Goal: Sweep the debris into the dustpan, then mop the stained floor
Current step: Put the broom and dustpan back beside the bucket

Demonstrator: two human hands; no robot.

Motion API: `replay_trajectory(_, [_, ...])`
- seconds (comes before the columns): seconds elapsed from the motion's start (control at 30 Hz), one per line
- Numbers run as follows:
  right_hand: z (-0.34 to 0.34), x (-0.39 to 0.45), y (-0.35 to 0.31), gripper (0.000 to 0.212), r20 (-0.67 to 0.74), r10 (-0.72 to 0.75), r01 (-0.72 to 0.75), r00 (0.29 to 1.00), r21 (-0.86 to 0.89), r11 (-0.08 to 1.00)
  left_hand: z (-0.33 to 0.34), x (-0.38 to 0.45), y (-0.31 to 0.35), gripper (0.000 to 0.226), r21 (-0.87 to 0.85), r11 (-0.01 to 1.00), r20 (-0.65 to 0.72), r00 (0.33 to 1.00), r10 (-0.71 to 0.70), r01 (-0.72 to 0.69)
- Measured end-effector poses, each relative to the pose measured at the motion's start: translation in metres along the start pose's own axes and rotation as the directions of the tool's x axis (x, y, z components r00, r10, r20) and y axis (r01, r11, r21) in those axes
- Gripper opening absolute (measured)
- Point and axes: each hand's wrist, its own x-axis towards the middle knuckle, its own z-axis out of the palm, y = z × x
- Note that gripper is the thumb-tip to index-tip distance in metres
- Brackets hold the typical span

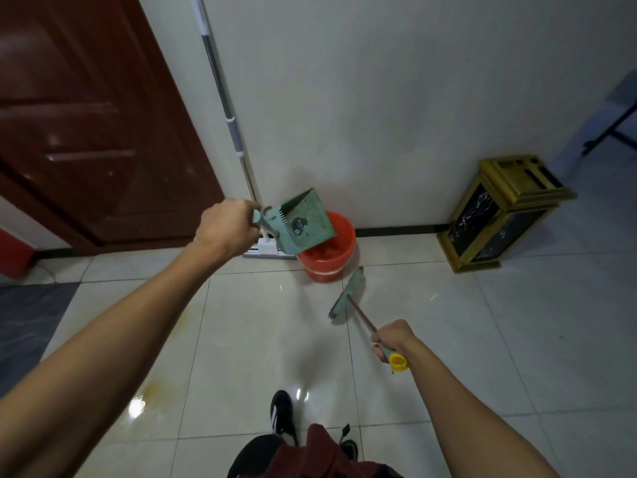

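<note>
With the left hand (225, 225) gripping the green dustpan (303, 222) tilted over the red bucket (339, 250) and the right hand (393, 336) clasping the broom (348, 293), tipping steeper would probably have emptied the stuck debris (298, 225) cleanly.

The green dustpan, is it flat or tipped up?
Tipped. The left hand holds the dustpan tilted above the orange bucket, dark dirt stuck inside.

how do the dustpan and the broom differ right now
The dustpan is held up by the left hand, tilted over the red bucket; the broom hangs low near the floor from the right hand. The dustpan is a wide scoop, the broom a narrow head on a thin stick. Both are green.
</note>
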Motion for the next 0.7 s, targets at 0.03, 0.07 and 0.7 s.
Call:
replay_trajectory(0.03, [-0.002,0.001,-0.002,0.016,-0.01,-0.004,0.004,1.0,0.021,1.0,0.004,0.007,0.008,0.034,0.062,0.997,0.013,0.999,0.048,-0.049])
replay_trajectory(0.07, [-0.005,0.0,-0.005,0.013,-0.022,-0.001,0.001,1.0,0.033,0.999,0.007,0.012,0.016,0.034,0.126,0.986,0.029,0.994,0.104,-0.107])
replay_trajectory(0.7, [-0.012,0.011,0.014,0.018,-0.048,0.072,-0.059,0.996,0.236,0.97,0.106,0.015,0.058,0.028,0.419,0.559,0.542,0.691,0.479,-0.716])
